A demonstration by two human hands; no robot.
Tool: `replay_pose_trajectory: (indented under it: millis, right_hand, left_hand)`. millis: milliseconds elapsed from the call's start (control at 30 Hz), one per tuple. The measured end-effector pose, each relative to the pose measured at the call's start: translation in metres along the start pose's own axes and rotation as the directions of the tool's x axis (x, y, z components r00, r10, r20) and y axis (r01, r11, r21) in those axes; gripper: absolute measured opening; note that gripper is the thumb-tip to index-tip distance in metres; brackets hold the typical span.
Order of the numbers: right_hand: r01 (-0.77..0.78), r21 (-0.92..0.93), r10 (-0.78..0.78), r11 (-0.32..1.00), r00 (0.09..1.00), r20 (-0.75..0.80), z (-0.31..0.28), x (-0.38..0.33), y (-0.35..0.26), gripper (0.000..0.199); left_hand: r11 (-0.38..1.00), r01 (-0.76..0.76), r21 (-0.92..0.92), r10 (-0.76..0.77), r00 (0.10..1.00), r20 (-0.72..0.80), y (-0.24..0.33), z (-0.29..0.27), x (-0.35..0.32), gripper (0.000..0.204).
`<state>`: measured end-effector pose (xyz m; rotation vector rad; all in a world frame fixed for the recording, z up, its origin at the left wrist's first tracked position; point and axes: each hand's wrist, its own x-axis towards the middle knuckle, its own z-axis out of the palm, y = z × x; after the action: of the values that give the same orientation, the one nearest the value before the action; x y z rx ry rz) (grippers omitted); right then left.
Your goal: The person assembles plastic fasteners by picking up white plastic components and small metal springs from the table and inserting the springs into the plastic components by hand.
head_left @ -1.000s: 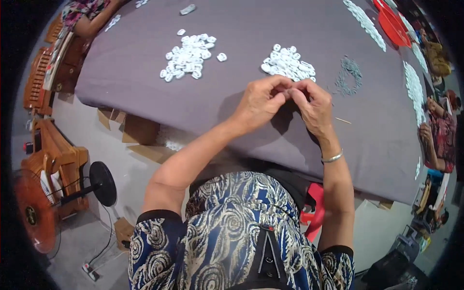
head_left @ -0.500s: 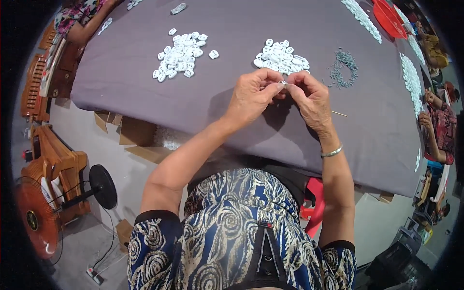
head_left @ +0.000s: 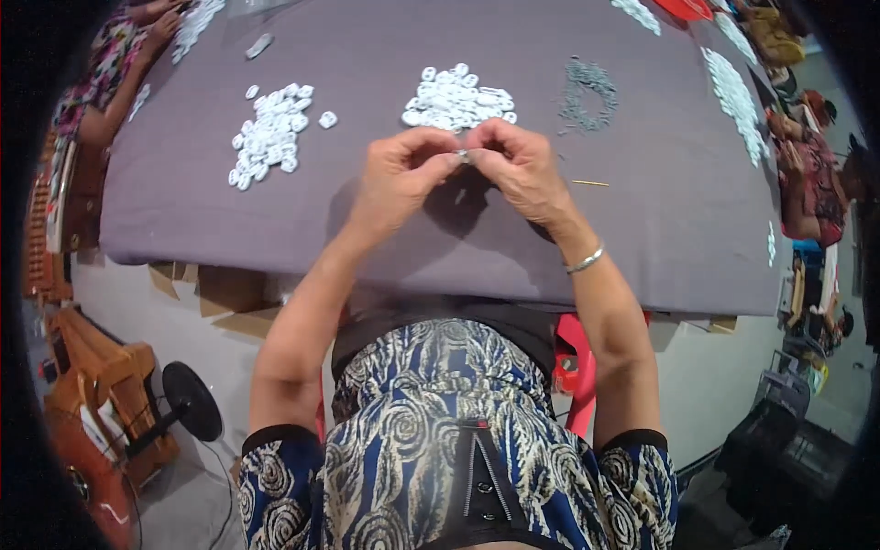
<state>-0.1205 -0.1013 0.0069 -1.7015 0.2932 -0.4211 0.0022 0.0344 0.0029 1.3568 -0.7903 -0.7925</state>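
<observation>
My left hand [head_left: 390,183] and my right hand [head_left: 524,179] meet over the table, thumbs and forefingers pinched together. Between the fingertips is a small whitish piece [head_left: 464,157], mostly covered, so its exact kind does not show. Just beyond my fingers lies a heap of small white rounded plastic pieces [head_left: 449,101]. A second heap of similar white pieces [head_left: 272,133] spreads out to the left, with one loose piece [head_left: 328,119] beside it. Small grey pin-like parts [head_left: 600,92] form a rough ring to the right. A thin yellowish rod [head_left: 591,183] rests near my right wrist.
A grey-brown cloth covers the table [head_left: 678,229]. Other people sit at its left and right edges, near more white pieces [head_left: 733,101]. A red basin [head_left: 686,7] stands at the far right. Cardboard boxes [head_left: 234,291] are under the near edge; a black round-based stand [head_left: 192,401] is lower left.
The view has shifted, so the heaps and both hands appear farther left. My fingers stay pinched together on the small piece. At the far left, another person's hands have come into view.
</observation>
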Motion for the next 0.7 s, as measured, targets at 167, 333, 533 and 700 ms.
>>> replay_pose_trajectory:
  millis: [167, 333, 533, 700]
  right_hand:
    - [-0.047, -0.148, 0.04, 0.988, 0.998, -0.044, -0.013, 0.0, -0.005, 0.005]
    - [-0.025, -0.489, -0.148, 0.872, 0.939, -0.312, -0.068, -0.003, 0.002, 0.004]
    - [-0.042, -0.732, -0.152, 0.679, 0.969, -0.196, -0.096, 0.003, 0.003, 0.011]
    - [-0.032, -0.82, -0.074, 0.572, 0.993, -0.09, -0.088, 0.014, -0.001, 0.014]
  left_hand:
    - [0.993, 0.098, -0.07, -0.099, 0.995, -0.012, -0.002, 0.001, 0.001, 0.01]
    - [0.99, 0.102, -0.094, -0.106, 0.994, -0.04, -0.001, 0.003, 0.003, 0.009]
    - [0.988, 0.113, -0.102, -0.118, 0.992, -0.043, -0.001, 0.007, 0.003, 0.008]
    - [0.991, 0.109, -0.083, -0.112, 0.993, -0.035, -0.006, 0.007, 0.004, 0.008]
